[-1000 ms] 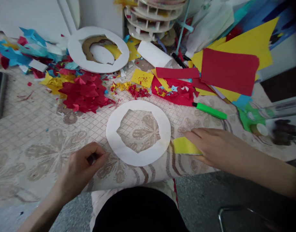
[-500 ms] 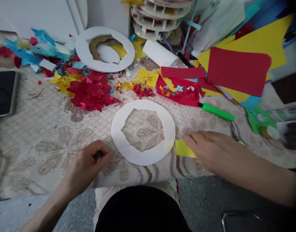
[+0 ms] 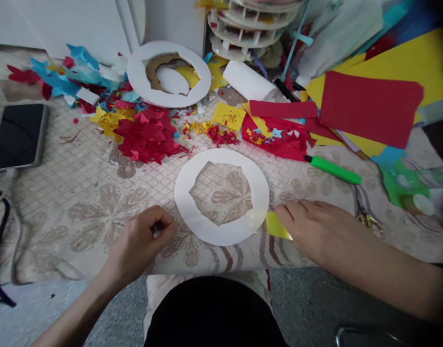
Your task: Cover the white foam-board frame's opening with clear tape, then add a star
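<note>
A white paper ring with a jagged hole lies flat on the patterned cloth in front of me. My left hand rests just left of it with thumb and fingers pinched on something small that I cannot make out. My right hand lies flat at the ring's right, fingers pressed down on a small yellow paper piece that touches the ring's edge.
Red and yellow paper scraps are heaped behind the ring, with a second white ring farther back. A green marker, scissors, red and yellow sheets sit right. A phone lies far left.
The view has shifted left, bringing the phone into sight. My right hand has slid the yellow piece closer to the ring, covering more of it. My left hand keeps its pinch.
</note>
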Available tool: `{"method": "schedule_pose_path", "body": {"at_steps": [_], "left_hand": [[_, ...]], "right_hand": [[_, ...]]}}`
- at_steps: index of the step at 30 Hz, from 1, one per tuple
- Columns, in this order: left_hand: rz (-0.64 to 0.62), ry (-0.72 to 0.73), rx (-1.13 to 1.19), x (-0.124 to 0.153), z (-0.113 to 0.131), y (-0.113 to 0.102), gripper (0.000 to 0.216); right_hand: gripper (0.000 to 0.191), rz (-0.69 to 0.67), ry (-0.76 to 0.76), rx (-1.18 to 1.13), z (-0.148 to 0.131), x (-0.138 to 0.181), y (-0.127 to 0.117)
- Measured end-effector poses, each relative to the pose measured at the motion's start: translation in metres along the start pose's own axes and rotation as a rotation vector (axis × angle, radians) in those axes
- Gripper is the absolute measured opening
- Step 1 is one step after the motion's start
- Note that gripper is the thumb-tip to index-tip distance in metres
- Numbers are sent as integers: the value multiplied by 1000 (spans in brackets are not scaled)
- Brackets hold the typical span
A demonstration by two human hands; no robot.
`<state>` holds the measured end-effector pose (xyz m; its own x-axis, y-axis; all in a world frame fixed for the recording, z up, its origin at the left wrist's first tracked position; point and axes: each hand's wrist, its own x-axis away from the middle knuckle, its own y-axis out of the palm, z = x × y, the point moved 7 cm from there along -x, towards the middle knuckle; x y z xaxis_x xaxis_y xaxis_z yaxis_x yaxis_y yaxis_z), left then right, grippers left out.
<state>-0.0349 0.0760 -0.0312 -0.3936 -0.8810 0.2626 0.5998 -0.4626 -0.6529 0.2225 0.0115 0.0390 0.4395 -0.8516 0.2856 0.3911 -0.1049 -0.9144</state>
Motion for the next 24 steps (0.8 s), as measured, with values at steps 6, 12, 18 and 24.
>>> {"method": "schedule_pose_path", "body": {"at_steps": [6, 12, 18, 24], "left_hand": [[9, 37, -114, -1, 2, 2, 16], [23, 41, -175, -1, 0, 6, 19], [14, 39, -173, -1, -2, 4, 19], [-4, 62, -201, 0, -1, 1, 21]], "right_hand": [[20, 33, -18, -3, 0, 1, -2], [19, 59, -18, -1, 1, 1, -3], [19, 72, -32, -4, 0, 1, -5], [19, 38, 12, -14, 1, 1, -2]]}}
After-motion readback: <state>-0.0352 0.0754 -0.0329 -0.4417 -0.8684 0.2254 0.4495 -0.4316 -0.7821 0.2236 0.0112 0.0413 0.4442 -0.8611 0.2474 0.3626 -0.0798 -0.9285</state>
